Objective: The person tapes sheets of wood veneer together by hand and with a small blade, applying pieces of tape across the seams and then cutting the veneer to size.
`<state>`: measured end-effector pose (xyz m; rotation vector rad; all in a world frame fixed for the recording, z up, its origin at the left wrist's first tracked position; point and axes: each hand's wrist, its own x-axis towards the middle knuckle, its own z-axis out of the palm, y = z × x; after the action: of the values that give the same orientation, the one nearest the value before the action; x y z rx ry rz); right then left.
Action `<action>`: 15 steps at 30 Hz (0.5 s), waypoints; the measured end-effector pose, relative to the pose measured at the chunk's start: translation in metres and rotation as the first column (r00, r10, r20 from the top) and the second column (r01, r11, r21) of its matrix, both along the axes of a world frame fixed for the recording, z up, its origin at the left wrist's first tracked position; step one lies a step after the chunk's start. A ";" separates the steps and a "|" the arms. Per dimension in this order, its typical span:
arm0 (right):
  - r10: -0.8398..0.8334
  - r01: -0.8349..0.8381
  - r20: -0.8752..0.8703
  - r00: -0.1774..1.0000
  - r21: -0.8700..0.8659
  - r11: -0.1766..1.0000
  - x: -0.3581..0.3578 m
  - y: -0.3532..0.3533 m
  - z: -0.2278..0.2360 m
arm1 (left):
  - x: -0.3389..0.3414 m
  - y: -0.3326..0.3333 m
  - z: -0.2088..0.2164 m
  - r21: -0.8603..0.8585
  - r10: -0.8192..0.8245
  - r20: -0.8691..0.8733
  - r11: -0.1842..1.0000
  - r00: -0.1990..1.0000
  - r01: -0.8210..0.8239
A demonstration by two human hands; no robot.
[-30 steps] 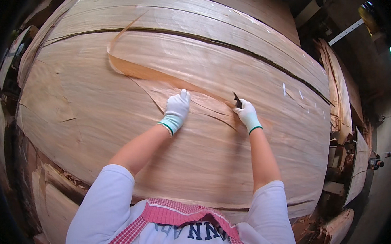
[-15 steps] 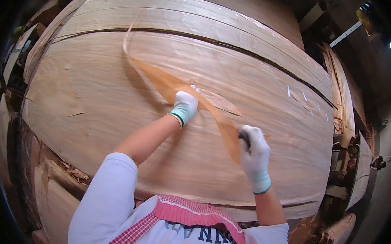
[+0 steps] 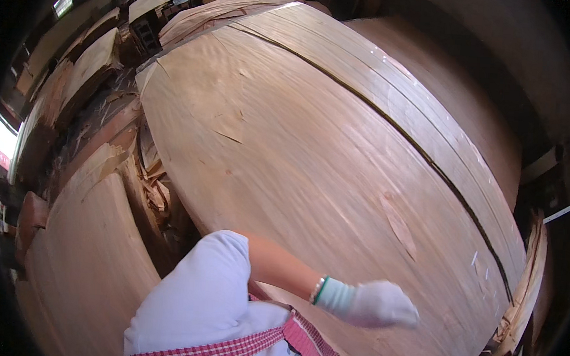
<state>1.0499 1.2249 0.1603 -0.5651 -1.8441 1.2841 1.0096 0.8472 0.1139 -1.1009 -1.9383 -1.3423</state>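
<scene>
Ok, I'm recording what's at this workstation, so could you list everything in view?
Wide wood sheet: one, pale tan, centre
Gap: one, dark, along the sheet's far side
Narrower wood strips: count unclear, pale tan, beyond the gap
Slender patch: one, pinkish, right of centre
Wood stack: one, tan, lower left
Scraps: count unclear, brown, beside that stack
Background stacks: several, brown, upper left
Window: one, bright, upper left
Bar: one, white, right edge
Apron: one, red-and-white check, bottom
Sleeve: one, white, bottom
Left hand: one, white-gloved, lower right
</scene>
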 end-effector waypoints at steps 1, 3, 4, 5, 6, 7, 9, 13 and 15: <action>-0.040 0.040 0.009 0.999 -0.005 0.999 0.008 0.011 0.000 | -0.002 -0.002 -0.012 -0.038 0.091 0.044 0.995 0.995 -0.089; -0.135 0.135 0.022 0.991 -0.048 0.990 0.028 0.035 0.002 | 0.004 -0.007 -0.025 -0.105 0.142 0.109 0.986 0.984 -0.131; -0.174 0.176 0.026 0.984 -0.080 0.981 0.036 0.042 0.003 | 0.006 -0.010 -0.027 -0.123 0.115 0.127 0.987 0.985 -0.099; -0.210 0.212 0.027 0.977 -0.101 0.972 0.040 0.049 0.009 | 0.005 -0.007 -0.025 -0.123 0.060 0.136 0.991 0.989 -0.043; -0.212 0.219 0.060 0.975 -0.154 0.963 0.036 0.050 0.013 | 0.005 -0.016 -0.019 -0.151 0.048 0.151 0.988 0.987 -0.025; -0.177 0.194 0.101 0.979 -0.203 0.960 0.021 0.044 0.015 | 0.004 -0.018 -0.015 -0.146 0.000 0.148 0.989 0.989 0.022; -0.099 0.150 0.193 0.976 -0.276 0.949 -0.023 0.033 0.029 | -0.004 -0.013 -0.008 -0.159 -0.059 0.155 0.984 0.986 0.084; 0.218 -0.192 0.176 0.960 -0.150 0.970 -0.178 0.007 0.056 | -0.008 -0.005 -0.011 -0.216 -0.041 0.195 0.973 0.980 0.083; 0.285 -0.290 0.098 0.953 0.033 0.957 -0.262 -0.010 0.076 | -0.013 -0.013 -0.018 -0.222 0.009 0.207 0.974 0.978 0.038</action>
<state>0.7878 1.2153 0.2359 -0.3428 -2.0861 1.4183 0.9963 0.8343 0.0958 -1.1176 -2.2851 -1.3136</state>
